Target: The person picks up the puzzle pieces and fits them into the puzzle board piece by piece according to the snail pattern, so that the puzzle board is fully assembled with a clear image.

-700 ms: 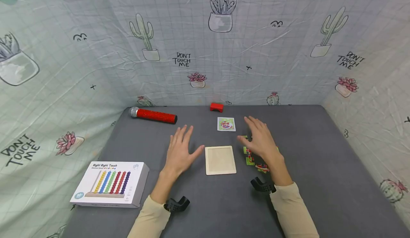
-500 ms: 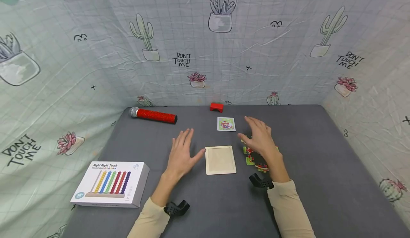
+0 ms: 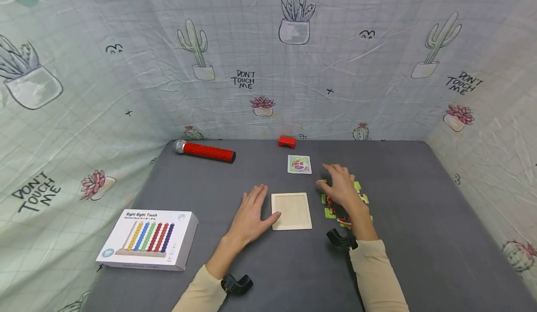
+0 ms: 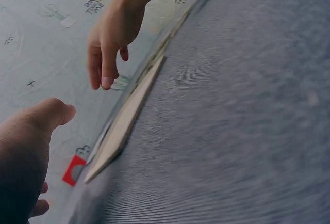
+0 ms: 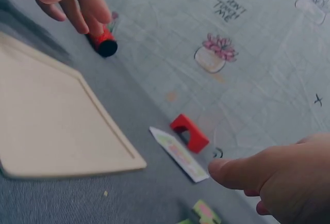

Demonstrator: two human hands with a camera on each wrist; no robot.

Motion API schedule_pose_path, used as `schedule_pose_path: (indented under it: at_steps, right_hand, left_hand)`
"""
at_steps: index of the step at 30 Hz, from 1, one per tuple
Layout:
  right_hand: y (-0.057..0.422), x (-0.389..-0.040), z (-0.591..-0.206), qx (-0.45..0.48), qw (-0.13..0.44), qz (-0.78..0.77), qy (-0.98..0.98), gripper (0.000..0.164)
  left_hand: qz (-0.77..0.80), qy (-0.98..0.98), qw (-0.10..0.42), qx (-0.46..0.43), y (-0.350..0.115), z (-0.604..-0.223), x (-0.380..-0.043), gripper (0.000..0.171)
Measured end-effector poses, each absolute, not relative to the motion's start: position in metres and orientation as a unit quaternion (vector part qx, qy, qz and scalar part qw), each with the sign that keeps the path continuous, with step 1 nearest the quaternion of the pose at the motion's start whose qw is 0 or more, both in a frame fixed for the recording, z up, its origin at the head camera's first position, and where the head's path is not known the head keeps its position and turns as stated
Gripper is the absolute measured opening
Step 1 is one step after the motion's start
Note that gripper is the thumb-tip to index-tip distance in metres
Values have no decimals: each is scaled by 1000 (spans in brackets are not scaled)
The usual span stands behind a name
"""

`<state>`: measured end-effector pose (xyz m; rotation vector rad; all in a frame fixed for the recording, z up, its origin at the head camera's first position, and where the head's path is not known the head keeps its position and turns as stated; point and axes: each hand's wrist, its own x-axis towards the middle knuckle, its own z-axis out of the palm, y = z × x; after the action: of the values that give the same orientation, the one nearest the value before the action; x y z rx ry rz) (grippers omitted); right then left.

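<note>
The left hand point(image 3: 251, 216) is held over the grey table point(image 3: 419, 209) with its fingers extended and close together and its thumb spread wide; nothing is gripped by it. In the head view the tip of that thumb is seen across the left edge of a pale wooden board point(image 3: 291, 211), but in the left wrist view the thumb is shown apart from it. The board, square with a raised border, is laid flat between the two hands. The right hand point(image 3: 341, 186) is held above a group of puzzle pieces point(image 3: 330, 213), its fingers loosely bent and its thumb set apart from them; nothing can be seen in its grasp. The pieces, printed in green and red, are spread on the table to the right of the board and are partly covered from sight by the right hand and forearm. Beyond the board a small picture card point(image 3: 299, 164) is laid flat, and behind that, near the table's far edge, a red arched block point(image 3: 287, 142) is placed. A red microphone point(image 3: 209, 152) with a silver head is laid at the far left, and a white box point(image 3: 147, 239) printed with rows of coloured beads is set at the near left. The table is backed by a pale cloth point(image 3: 356, 83) on which potted cacti are drawn.
</note>
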<state>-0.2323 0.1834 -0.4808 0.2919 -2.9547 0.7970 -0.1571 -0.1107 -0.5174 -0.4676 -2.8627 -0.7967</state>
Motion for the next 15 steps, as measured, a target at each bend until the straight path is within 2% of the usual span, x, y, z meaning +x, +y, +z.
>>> schedule_pose_path:
  at_steps: [15]
  right_hand:
    - [194,-235,-503,80,19,244,-966,54]
  left_hand:
    - [-229,-952,46,-199,-108,-530,-150,88]
